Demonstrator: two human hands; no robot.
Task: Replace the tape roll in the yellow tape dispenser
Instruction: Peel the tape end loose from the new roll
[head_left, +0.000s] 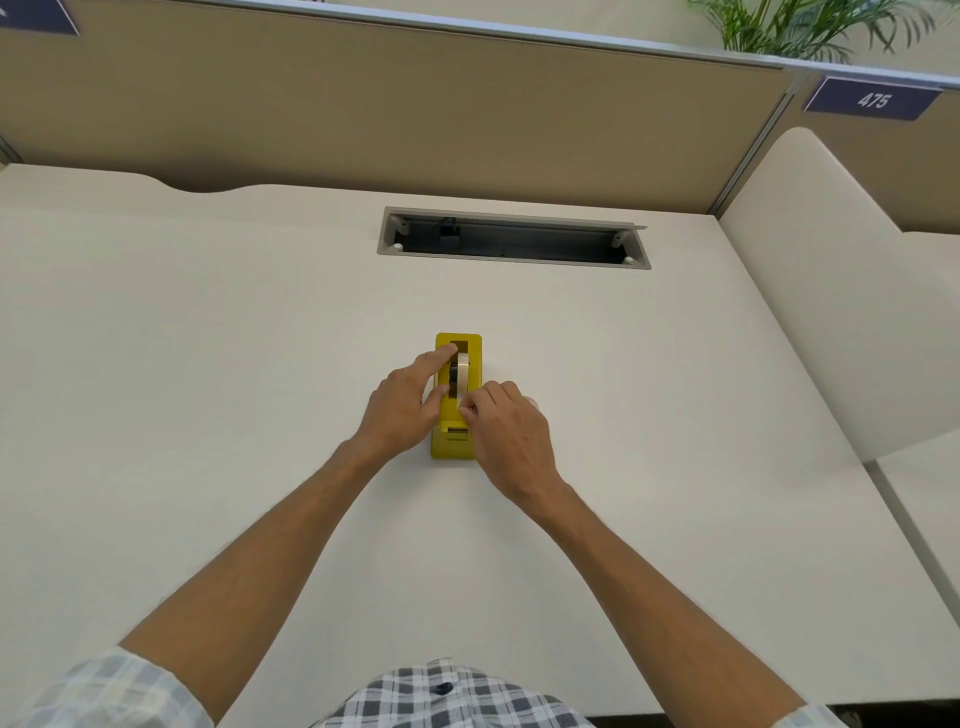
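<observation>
The yellow tape dispenser (457, 441) stands lengthwise in the middle of the white desk (208, 364), its cutter end toward me. A whitish tape roll (461, 371) sits in its slot. My left hand (402, 410) braces the dispenser's left side, with the thumb against the wall and the index finger stretched over the top next to the roll. My right hand (506, 431) comes in from the right. Its thumb and fingertips are pinched together at the near edge of the roll, just behind the cutter. The strip of tape itself is too thin to make out.
A small pale, clear object (531, 401) peeks out behind my right hand, mostly hidden. An open grey cable tray (511, 241) is sunk into the desk farther back. A beige partition (415, 114) closes off the back, and a cream divider (841, 291) rises at the right.
</observation>
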